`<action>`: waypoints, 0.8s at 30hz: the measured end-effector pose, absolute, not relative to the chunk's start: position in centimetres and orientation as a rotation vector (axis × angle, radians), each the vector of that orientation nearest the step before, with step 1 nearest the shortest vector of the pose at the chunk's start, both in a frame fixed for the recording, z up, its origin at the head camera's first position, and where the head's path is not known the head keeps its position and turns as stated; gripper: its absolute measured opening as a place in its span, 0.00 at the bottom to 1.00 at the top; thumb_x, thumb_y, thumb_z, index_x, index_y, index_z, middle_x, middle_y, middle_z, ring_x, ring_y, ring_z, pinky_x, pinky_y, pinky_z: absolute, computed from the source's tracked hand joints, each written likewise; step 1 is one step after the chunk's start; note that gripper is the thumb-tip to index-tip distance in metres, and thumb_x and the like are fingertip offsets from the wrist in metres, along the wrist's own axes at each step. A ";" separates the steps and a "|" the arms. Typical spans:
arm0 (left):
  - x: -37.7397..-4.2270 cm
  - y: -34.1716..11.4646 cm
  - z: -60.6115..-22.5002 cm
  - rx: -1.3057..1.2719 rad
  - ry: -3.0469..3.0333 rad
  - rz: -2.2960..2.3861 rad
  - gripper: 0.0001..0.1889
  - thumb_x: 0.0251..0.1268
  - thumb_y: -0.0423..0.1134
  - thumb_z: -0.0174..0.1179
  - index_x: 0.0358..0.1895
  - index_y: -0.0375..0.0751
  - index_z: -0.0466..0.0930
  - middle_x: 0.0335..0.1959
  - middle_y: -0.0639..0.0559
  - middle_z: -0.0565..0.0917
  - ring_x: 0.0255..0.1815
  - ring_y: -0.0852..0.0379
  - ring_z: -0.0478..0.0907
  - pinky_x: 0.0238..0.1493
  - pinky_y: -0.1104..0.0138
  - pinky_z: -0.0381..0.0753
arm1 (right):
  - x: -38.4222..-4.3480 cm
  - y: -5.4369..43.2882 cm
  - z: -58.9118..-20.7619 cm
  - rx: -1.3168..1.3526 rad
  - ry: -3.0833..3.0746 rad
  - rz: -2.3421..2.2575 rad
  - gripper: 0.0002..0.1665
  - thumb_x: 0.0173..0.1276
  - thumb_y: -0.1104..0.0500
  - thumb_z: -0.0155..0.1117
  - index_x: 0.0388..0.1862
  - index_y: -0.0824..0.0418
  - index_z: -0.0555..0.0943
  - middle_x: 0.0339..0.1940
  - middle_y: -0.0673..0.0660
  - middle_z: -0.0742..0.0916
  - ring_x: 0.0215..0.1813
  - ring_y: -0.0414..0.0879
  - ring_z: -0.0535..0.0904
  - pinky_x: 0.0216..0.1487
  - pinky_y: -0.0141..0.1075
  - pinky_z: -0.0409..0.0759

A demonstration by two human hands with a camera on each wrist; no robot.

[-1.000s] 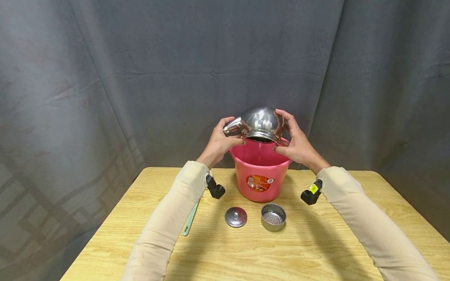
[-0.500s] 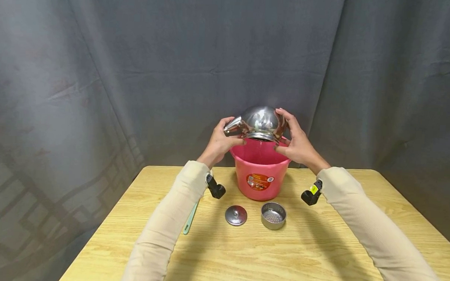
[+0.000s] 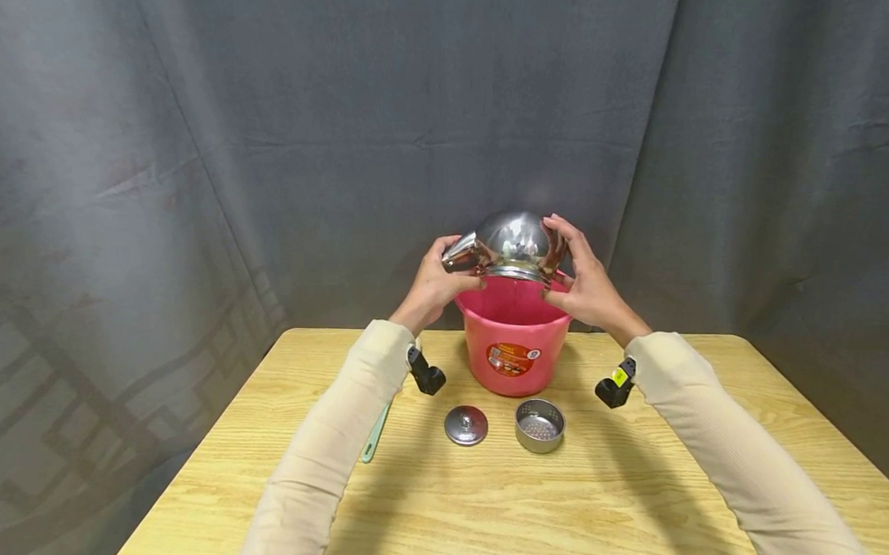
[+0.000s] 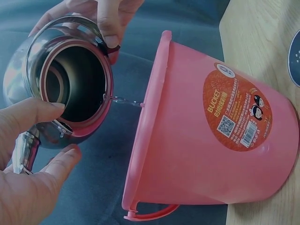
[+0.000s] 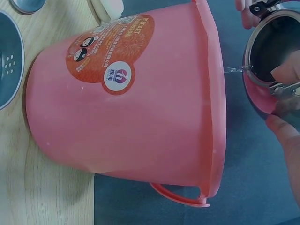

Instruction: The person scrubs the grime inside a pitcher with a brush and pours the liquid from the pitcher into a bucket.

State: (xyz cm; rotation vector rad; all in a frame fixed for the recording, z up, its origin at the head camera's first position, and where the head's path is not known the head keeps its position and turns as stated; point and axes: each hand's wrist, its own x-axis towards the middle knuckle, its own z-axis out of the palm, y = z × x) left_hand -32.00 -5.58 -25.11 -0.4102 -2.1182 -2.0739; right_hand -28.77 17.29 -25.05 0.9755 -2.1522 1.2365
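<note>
A shiny steel teapot (image 3: 518,238) is tipped mouth-down above a pink bucket (image 3: 479,336). My left hand (image 3: 433,281) grips it at the spout side, the thumb near the rim in the left wrist view. On the opposite side my right hand (image 3: 587,282) holds the pot, fingers over its body and thumb near the mouth. A thin stream of water (image 4: 126,100) runs from the teapot's mouth toward the bucket. The bucket's inner bottom is hidden.
On the wooden table (image 3: 591,511), a round metal lid (image 3: 465,425) and a perforated strainer basket (image 3: 540,426) lie before the bucket. A pale green handle (image 3: 374,440) shows partly behind the left sleeve. A grey curtain (image 3: 391,129) hangs behind.
The teapot has tilted slightly further, so its dark opening no longer shows in the head view. Both hands keep their hold in almost the same place.
</note>
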 end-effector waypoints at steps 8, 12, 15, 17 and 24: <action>-32.0 -5.5 -25.2 -0.405 -2.139 -2.049 0.42 0.43 0.13 0.65 0.66 0.38 0.62 0.56 0.38 0.76 0.49 0.44 0.81 0.45 0.62 0.81 | -28.9 17.4 -25.3 0.979 -2.147 1.203 0.55 0.48 0.84 0.65 0.74 0.62 0.55 0.77 0.62 0.54 0.71 0.60 0.57 0.55 0.61 0.70; -32.1 -5.5 -25.3 -0.403 -2.151 -2.040 0.42 0.43 0.13 0.66 0.65 0.38 0.62 0.55 0.37 0.77 0.48 0.44 0.81 0.47 0.62 0.80 | -28.9 17.4 -25.3 0.990 -2.132 1.190 0.54 0.48 0.84 0.64 0.73 0.62 0.56 0.77 0.62 0.54 0.71 0.60 0.56 0.54 0.61 0.71; -32.2 -5.5 -25.3 -0.389 -2.165 -2.027 0.42 0.43 0.13 0.66 0.65 0.38 0.62 0.55 0.38 0.77 0.48 0.45 0.81 0.49 0.63 0.79 | -28.8 17.4 -25.3 0.993 -2.128 1.180 0.54 0.48 0.83 0.65 0.73 0.62 0.57 0.77 0.62 0.54 0.72 0.61 0.55 0.53 0.63 0.70; -32.2 -5.5 -25.4 -0.382 -2.172 -2.022 0.42 0.43 0.14 0.67 0.65 0.39 0.62 0.55 0.39 0.77 0.48 0.46 0.81 0.50 0.63 0.79 | -28.8 17.4 -25.3 0.993 -2.125 1.172 0.54 0.48 0.83 0.66 0.73 0.61 0.57 0.77 0.62 0.54 0.72 0.61 0.55 0.53 0.64 0.70; -32.2 -5.5 -25.3 -0.396 -2.166 -2.036 0.40 0.43 0.14 0.67 0.62 0.38 0.62 0.56 0.36 0.77 0.48 0.45 0.81 0.50 0.62 0.79 | -28.7 17.4 -25.2 1.008 -2.090 1.150 0.53 0.47 0.84 0.65 0.72 0.64 0.58 0.76 0.63 0.55 0.72 0.62 0.55 0.52 0.65 0.69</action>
